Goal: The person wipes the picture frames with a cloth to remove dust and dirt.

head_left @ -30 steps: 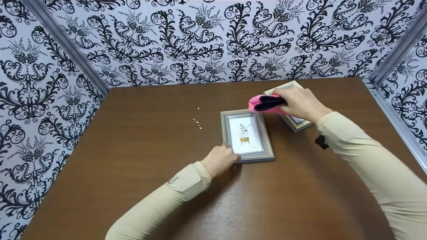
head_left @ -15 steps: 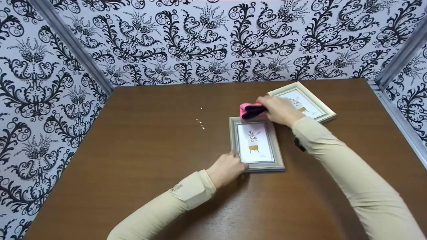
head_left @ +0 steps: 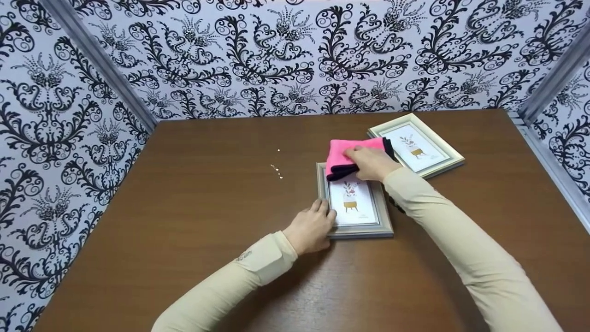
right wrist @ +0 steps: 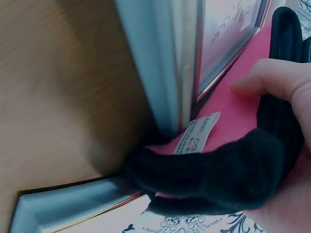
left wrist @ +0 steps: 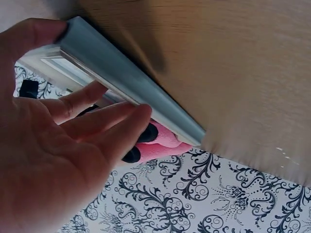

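A picture frame [head_left: 354, 228] with a plant print lies flat on the wooden table. My left hand [head_left: 312, 226] holds its near left corner; in the left wrist view the thumb presses the corner of the frame [left wrist: 121, 73] while the fingers lie along its side. My right hand [head_left: 371, 162] grips a folded pink cloth with black edging [head_left: 341, 150], laid over the far end of that frame. In the right wrist view the thumb presses on the pink cloth [right wrist: 228, 109], which carries a white label [right wrist: 197, 133]. The far part of the print is hidden under the cloth.
A second, cream picture frame [head_left: 445, 143] lies turned at an angle at the back right, close to the right hand. Several small white specks [head_left: 277, 170] mark the brown table [head_left: 207, 198] left of centre. Patterned walls [head_left: 276, 55] enclose the back and sides.
The right hand has brought the cloth leftward and down onto the far end of the near frame, where it now lies flatter. The left hand's fingers have shifted along the frame's left side.
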